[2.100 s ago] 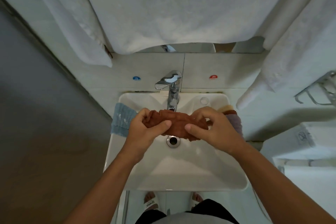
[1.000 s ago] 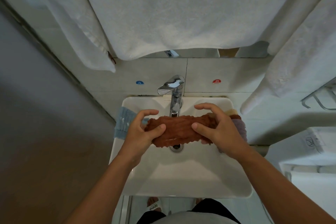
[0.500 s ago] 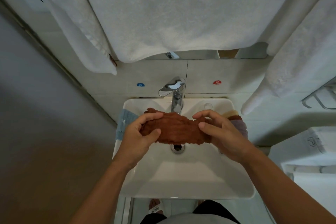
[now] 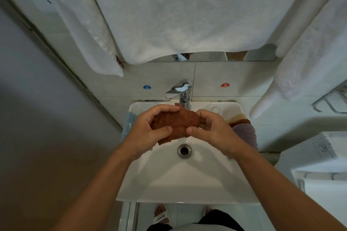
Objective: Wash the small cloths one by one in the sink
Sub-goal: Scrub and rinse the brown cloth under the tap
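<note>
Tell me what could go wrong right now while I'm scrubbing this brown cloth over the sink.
Both hands, left hand and right hand, bunch the rust-brown terry cloth right under the chrome faucet; knuckles could knock its spout. The stacked small cloths on the white ceramic sink's right rim overhang it, so an elbow nudge might drop them.

white towels hang above the mirror.

Rust-brown small cloth, bunched into a crumpled wad, held above white sink just below the tap. Blue cloth draped over left rim; stacked cloths on right rim.
</note>
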### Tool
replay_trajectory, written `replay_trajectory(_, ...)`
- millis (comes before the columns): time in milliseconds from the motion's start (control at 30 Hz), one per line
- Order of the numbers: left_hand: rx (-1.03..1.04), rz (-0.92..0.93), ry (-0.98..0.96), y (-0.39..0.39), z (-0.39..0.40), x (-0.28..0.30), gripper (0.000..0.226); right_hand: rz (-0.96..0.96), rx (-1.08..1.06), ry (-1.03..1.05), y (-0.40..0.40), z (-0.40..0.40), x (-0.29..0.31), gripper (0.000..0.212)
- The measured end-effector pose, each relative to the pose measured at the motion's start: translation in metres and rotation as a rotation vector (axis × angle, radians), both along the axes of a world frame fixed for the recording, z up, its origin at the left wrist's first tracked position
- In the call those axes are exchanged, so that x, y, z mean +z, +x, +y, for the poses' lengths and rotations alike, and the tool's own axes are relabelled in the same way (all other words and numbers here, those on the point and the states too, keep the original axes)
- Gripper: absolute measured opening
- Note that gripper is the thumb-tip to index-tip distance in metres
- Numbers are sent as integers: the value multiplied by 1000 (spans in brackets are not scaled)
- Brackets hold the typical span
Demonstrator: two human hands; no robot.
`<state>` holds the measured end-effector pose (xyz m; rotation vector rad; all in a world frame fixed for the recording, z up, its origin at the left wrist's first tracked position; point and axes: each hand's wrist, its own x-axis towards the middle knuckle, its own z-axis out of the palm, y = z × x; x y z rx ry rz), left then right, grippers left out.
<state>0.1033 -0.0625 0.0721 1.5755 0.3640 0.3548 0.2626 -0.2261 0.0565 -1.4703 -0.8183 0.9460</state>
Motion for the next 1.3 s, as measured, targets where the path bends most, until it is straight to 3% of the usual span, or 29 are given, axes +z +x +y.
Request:
replay_trajectory(133, 129, -24, -180, -9, 11, -4, 49, -175, -7, 37, 1, -6, 1, 12)
replay_trajectory(267, 221, -1, -272, -12, 10, -9, 57, -25, -24, 50, 0, -7, 3, 12)
replay_trajectory(433, 295, 16, -286, -8, 3, -12, 53, -51, -44, -44, -1, -9, 2, 12)
replay_trajectory(567, 147, 79, -243, -9, 3, -10, 52, -193, -79, -69, 0, -10, -3, 8)
replay_trajectory(700, -129, 184, -350, -10, 5, -8, 66, -242, 47, -79, 0, -10, 1, 14)
replay_trajectory(833, -61, 226, -380, -3, -2, -13, 48, -247, 127, -120, 2, -9, 6, 11)
replay_trajectory(900, -100, 243, -374, -1, -5, -16, 50, -208, 140, -151, 7, -12, 6, 11)
replay_trajectory(1000, -49, 209, -364, -1, -5, -20, 60, -153, 227, -303, 20, -24, 7, 32)
replay_trajectory(1067, 22, 214, -311, -1, -8, -23, 52, -215, 305, -468, 28, -33, 3, 33)
replay_trajectory(1133, 36, 266, -180, -3, -14, -26, 28, -323, 305, -576, 35, -40, -4, 25)
replay_trajectory(1200, 43, 303, -118, -4, -21, -32, 12, -349, 248, -587, 39, -47, -7, 21)
replay_trajectory(1300, 138, 298, -153, -1, -28, -37, 14, -284, 139, -516, 44, -61, -10, 20)
